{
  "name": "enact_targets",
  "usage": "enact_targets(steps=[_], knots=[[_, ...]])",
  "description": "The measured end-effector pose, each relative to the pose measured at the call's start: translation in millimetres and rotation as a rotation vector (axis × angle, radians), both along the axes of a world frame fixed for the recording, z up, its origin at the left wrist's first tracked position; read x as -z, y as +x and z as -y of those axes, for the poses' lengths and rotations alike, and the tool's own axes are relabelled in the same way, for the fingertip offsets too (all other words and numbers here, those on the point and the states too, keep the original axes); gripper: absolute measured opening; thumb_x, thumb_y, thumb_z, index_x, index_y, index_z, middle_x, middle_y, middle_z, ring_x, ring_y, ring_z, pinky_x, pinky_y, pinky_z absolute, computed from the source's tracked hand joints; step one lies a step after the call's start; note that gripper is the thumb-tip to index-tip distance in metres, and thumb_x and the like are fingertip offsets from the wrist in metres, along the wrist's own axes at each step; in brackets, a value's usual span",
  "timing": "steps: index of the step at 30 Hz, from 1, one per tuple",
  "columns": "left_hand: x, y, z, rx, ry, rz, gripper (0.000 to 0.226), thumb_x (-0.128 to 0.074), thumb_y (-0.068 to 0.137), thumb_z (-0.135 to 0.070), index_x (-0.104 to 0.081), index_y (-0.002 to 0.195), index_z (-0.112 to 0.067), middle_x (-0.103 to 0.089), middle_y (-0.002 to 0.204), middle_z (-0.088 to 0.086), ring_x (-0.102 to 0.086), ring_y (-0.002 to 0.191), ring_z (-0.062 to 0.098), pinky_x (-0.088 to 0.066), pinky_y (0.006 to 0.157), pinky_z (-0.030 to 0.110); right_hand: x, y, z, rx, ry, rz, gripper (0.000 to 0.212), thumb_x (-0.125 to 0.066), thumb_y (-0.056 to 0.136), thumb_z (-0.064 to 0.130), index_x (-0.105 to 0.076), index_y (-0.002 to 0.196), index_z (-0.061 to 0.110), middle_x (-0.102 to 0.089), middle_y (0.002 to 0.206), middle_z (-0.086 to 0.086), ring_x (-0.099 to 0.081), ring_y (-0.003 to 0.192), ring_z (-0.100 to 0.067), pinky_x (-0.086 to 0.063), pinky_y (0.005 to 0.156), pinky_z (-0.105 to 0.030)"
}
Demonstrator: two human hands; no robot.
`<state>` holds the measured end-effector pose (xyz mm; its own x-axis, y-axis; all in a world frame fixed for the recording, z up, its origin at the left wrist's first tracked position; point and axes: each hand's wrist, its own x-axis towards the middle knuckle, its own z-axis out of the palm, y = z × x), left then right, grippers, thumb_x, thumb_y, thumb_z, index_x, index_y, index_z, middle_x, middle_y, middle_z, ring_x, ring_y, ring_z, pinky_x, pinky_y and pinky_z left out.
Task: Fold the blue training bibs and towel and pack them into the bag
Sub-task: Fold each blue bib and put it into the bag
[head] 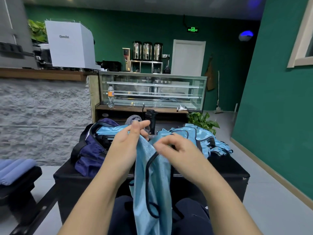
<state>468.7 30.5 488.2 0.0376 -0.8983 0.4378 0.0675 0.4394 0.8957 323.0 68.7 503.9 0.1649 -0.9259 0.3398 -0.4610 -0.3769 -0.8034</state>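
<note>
A light blue training bib (152, 182) with dark trim hangs from both hands over my lap, in front of the black table (227, 168). My left hand (128, 141) pinches its top edge on the left. My right hand (176, 150), blurred, grips the top edge on the right. A navy bag (89, 155) lies open on the table's left side with a folded light blue bib (110, 129) in its mouth. A heap of unfolded bibs (199, 138) lies on the table's right side. A grey towel (133, 119) shows behind my left hand.
A black bottle (151, 119) stands at the table's far edge. A glass display case (152, 90) with a water bottle (111, 95) is behind. A potted plant (203, 122) is at the right, a bench with a blue cushion (15, 170) at the left.
</note>
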Motion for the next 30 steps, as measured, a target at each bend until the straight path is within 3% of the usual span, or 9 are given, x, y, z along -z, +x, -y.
enact_targets(steps=[2,4,10,13,17,21,24,27,30], knots=[[-1,-2,-1,-0.039,-0.042,0.068,0.042,-0.042,0.089,-0.059,-0.071,0.097,-0.030,-0.058,0.071,-0.024,-0.055,0.078,0.005,-0.044,0.088,0.034,5,8,2,-0.024,-0.019,-0.155,0.018,-0.066,0.082,0.046,-0.067,0.090,0.030,-0.051,0.089,0.014,-0.048,0.085,0.001,-0.036,0.076,-0.019],[0,0,0,-0.058,-0.058,0.108,0.037,-0.041,0.089,-0.062,-0.070,0.094,-0.040,-0.054,0.067,-0.022,-0.051,0.069,0.002,-0.042,0.077,0.029,8,11,8,0.018,-0.088,-0.204,0.018,-0.067,0.084,0.041,-0.067,0.092,0.025,-0.053,0.092,0.010,-0.050,0.084,-0.001,-0.036,0.074,-0.020],[-2,13,1,0.012,-0.099,0.264,0.034,-0.054,0.087,-0.051,-0.075,0.088,-0.024,-0.074,0.084,-0.006,-0.067,0.078,0.008,-0.051,0.077,0.031,6,-7,17,0.117,-0.118,-0.066,0.012,-0.056,0.094,0.023,-0.063,0.085,0.022,-0.060,0.098,0.002,-0.051,0.083,0.001,-0.035,0.069,-0.006],[-3,13,2,0.035,-0.075,0.229,0.021,-0.063,0.072,-0.039,-0.076,0.079,-0.023,-0.074,0.080,-0.005,-0.064,0.074,0.007,-0.051,0.074,0.028,7,-11,20,0.145,-0.110,-0.035,0.013,-0.055,0.095,0.024,-0.065,0.088,0.019,-0.062,0.100,-0.001,-0.055,0.091,-0.006,-0.038,0.074,-0.010],[-2,21,2,0.238,0.006,0.071,0.013,-0.079,0.075,-0.028,-0.074,0.084,-0.021,-0.067,0.076,0.011,-0.057,0.062,0.017,-0.047,0.056,0.025,8,-14,21,0.172,-0.099,0.033,0.014,-0.056,0.095,0.024,-0.066,0.090,0.016,-0.066,0.097,-0.003,-0.058,0.088,-0.011,-0.042,0.074,-0.017],[3,24,2,0.367,0.026,0.061,0.042,-0.088,0.049,-0.049,-0.077,0.079,-0.022,-0.065,0.073,0.011,-0.056,0.066,0.020,-0.048,0.061,0.027,9,-15,21,0.231,-0.117,0.104,0.007,-0.062,0.091,0.023,-0.067,0.088,0.020,-0.066,0.088,0.012,-0.056,0.080,0.008,-0.038,0.066,-0.002],[5,24,-1,0.352,-0.023,0.146,0.053,-0.085,0.042,-0.064,-0.077,0.078,-0.026,-0.068,0.069,0.001,-0.057,0.064,0.009,-0.044,0.062,0.020,11,-17,22,0.275,-0.126,0.142,0.005,-0.060,0.092,0.024,-0.066,0.094,0.026,-0.063,0.095,0.020,-0.052,0.088,0.016,-0.035,0.069,0.004],[-2,21,-11,0.456,0.010,0.151,0.020,-0.086,0.062,-0.022,-0.078,0.080,-0.022,-0.073,0.075,0.000,-0.065,0.066,0.003,-0.048,0.060,0.012,9,-21,22,0.303,-0.109,0.186,0.022,-0.046,0.099,0.020,-0.065,0.107,0.027,-0.061,0.104,0.020,-0.051,0.093,0.014,-0.033,0.071,0.006],[-5,10,-17,0.439,0.022,0.204,0.030,-0.065,0.078,0.013,-0.071,0.090,-0.013,-0.075,0.086,0.002,-0.069,0.077,0.007,-0.052,0.068,0.015,4,-23,18,0.266,-0.109,0.194,0.032,-0.038,0.101,0.013,-0.063,0.117,0.023,-0.058,0.103,0.024,-0.049,0.090,0.020,-0.032,0.073,0.007]])
